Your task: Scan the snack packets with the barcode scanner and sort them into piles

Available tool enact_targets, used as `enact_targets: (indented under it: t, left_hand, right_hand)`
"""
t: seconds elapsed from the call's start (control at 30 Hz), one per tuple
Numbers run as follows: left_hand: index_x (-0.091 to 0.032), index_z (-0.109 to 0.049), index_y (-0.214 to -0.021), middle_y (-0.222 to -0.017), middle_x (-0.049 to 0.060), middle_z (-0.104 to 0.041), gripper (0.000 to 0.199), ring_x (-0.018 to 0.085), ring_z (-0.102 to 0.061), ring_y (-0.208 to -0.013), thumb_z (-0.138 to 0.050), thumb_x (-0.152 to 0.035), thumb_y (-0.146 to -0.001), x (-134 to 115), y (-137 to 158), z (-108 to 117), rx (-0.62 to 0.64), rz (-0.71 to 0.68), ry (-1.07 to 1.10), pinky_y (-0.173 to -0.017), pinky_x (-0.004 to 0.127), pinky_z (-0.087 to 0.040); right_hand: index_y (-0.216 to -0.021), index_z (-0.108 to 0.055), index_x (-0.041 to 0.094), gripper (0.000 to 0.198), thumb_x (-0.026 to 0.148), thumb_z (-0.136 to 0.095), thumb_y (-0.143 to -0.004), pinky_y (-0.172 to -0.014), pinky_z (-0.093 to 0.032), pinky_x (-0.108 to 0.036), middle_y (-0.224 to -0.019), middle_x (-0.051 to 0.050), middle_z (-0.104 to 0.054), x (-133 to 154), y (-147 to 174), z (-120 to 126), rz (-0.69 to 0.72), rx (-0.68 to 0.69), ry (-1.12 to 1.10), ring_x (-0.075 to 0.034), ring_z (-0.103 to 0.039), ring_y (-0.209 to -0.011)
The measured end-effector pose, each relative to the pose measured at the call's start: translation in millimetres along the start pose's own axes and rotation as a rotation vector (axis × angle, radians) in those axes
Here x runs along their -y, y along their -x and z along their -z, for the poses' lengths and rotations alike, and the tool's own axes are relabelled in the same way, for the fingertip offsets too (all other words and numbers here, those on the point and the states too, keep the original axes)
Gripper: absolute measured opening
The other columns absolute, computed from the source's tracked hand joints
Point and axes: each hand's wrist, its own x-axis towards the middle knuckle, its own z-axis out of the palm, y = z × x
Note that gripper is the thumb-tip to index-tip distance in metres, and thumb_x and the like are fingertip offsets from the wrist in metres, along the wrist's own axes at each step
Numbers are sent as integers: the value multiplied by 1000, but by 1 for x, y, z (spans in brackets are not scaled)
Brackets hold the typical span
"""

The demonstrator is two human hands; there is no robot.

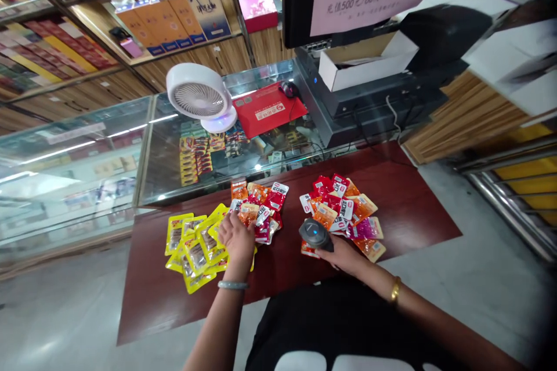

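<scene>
My right hand (342, 254) is wrapped around a dark grey handheld barcode scanner (315, 233) with a small blue light on its head. The scanner is held over the near left edge of a pile of red, orange and purple snack packets (363, 208). My left hand (237, 240) has its fingers apart, between yellow-edged snack packets (195, 255) and a middle pile of red and orange packets (263, 203). Its fingertips are at the near edge of the middle pile; whether they touch a packet I cannot tell.
The piles lie on a dark red board (148, 301) in front of a glass display counter (167, 171). On the glass stand a white fan (200, 98), a red mouse pad (270, 110) and a mouse (288, 89). Behind right are a monitor (300, 0) and an open white box (369, 69).
</scene>
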Motion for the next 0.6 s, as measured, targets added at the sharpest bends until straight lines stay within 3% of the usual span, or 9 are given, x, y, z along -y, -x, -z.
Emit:
enact_targets:
  t: [0.07, 0.13, 0.23, 0.3, 0.37, 0.5, 0.6]
  left_hand:
    - [-16, -53, -120, -122, 16, -55, 44, 32, -48, -116, -57, -42, -85, -26, 11, -7, 49, -199, 66, -99, 44, -35]
    - [-18, -58, -112, -111, 12, -59, 36, 28, -52, -108, -59, -42, -84, -55, 27, -19, 219, -403, 141, -97, 40, -37]
    - [-17, -53, -125, -116, 12, -58, 58, 29, -51, -110, -69, -45, -76, -91, 53, -43, 404, -482, 160, -96, 40, -37]
    - [-18, -41, -139, -129, 15, -51, 78, 30, -47, -118, -72, -42, -72, -106, 64, -55, 440, -488, 154, -99, 40, -35]
    - [-22, -36, -143, -136, 14, -46, 83, 29, -44, -121, -74, -37, -71, -113, 67, -62, 460, -513, 163, -100, 38, -34]
    - [-20, -50, -126, -134, 14, -48, 60, 30, -45, -121, -73, -31, -72, -113, 63, -65, 471, -542, 152, -99, 38, -35]
    - [-15, -51, -116, -117, 15, -58, 44, 28, -53, -113, -67, -23, -76, -104, 61, -66, 493, -513, 169, -94, 37, -38]
  right_hand:
    - [-114, -65, 19, 48, 46, -71, -75, -95, -49, -44, -111, -10, -74, -6, 6, 7, -33, -51, -2, -31, -67, -105]
    - [-108, -64, 19, 42, 47, -68, -77, -72, -55, -37, -81, -6, -76, -14, 13, 13, -110, -89, -15, -25, -71, -75]
    - [-100, -61, 19, 37, 50, -62, -81, -45, -41, -26, -44, 6, -55, -27, 23, 20, -203, -97, -41, -16, -53, -38]
    - [-92, -59, 19, 34, 51, -61, -81, -41, -35, -24, -38, 9, -46, -34, 28, 23, -216, -97, -48, -13, -45, -33]
    - [-88, -58, 19, 34, 52, -61, -81, -40, -33, -24, -37, 9, -45, -38, 31, 25, -224, -108, -53, -12, -43, -33]
    - [-95, -57, 19, 35, 50, -63, -79, -39, -32, -24, -39, 10, -46, -35, 32, 22, -226, -106, -64, -12, -42, -32]
    - [-100, -58, 20, 37, 48, -65, -78, -38, -31, -24, -39, 10, -46, -29, 29, 15, -217, -90, -98, -12, -42, -31]
